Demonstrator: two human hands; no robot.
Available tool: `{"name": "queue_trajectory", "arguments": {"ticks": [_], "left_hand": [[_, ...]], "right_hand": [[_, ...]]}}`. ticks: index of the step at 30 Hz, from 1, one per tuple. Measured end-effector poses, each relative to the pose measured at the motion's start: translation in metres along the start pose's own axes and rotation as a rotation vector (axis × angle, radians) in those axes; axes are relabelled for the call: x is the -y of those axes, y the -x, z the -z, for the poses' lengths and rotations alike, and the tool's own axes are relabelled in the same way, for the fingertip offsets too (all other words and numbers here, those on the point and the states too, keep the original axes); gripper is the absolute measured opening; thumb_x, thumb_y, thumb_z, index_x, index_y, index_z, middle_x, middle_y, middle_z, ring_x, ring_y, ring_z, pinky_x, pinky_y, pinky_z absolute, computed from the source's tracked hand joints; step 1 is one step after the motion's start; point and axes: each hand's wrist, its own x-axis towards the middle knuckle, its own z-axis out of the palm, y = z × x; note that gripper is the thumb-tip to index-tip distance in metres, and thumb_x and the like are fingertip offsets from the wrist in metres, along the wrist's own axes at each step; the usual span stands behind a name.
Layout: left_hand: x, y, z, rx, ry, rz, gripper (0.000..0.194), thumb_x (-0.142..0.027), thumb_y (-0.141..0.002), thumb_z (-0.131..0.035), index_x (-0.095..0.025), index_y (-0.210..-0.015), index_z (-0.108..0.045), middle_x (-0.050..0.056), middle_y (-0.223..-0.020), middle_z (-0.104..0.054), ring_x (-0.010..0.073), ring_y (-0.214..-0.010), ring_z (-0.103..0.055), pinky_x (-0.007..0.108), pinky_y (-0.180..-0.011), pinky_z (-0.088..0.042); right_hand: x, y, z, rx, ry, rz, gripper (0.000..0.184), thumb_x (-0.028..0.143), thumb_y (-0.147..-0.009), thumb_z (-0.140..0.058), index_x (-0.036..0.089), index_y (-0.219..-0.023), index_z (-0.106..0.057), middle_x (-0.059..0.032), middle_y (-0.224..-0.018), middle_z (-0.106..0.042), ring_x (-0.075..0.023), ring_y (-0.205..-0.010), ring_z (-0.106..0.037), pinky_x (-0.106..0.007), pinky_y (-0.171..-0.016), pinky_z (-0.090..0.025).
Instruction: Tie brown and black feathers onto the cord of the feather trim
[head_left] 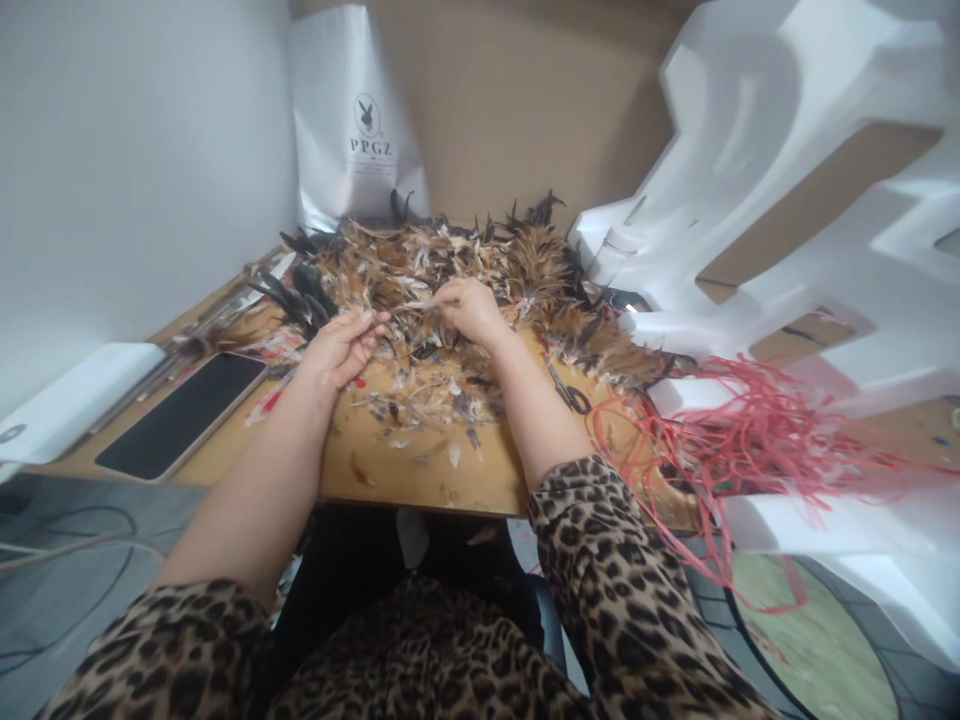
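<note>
A thin pale feather (411, 306) stretches between my two hands above the table. My left hand (343, 348) pinches its left end between thumb and fingertips, palm turned partly up. From the other side, my right hand (471, 308) grips the right end with its fingers closed, back of the hand upward. Right behind both hands spreads a big pile of brown and black feathers (435, 250). Loose small feathers (424, 400) lie scattered on the wooden table (420, 480) below them.
A black phone (184, 415) and a white box-like object (79, 400) lie at left. Scissors (566, 388) rest right of my right forearm. Red plastic strings (750, 430) tangle at right among white foam pieces (750, 150). A white bag (356, 120) stands behind the feathers.
</note>
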Motion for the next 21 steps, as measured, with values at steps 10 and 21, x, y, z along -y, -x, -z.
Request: {"name": "queue_trajectory", "arguments": {"ticks": [10,21], "left_hand": [[0.004,0.004,0.002,0.181,0.004,0.246,0.015,-0.001,-0.082,-0.052,-0.006,-0.078,-0.065,0.016,-0.087,-0.071,0.0105,-0.062,-0.067,0.013,-0.051,-0.053],[0.000,0.002,0.000,0.031,0.262,0.279,0.020,-0.001,-0.086,-0.045,-0.007,-0.078,-0.062,0.006,-0.066,-0.064,0.0046,-0.054,-0.060,0.008,-0.050,-0.050]], "right_hand": [[0.021,0.006,-0.013,0.014,0.231,0.252,0.027,0.020,-0.084,-0.053,0.029,-0.101,-0.072,-0.0052,-0.118,-0.062,-0.0252,-0.119,-0.039,-0.045,-0.100,-0.018],[0.012,0.002,-0.004,-0.088,-0.052,-0.084,0.054,0.020,-0.070,-0.065,0.022,-0.123,-0.058,-0.0075,-0.126,-0.058,-0.0258,-0.119,-0.047,-0.044,-0.103,-0.032]]}}
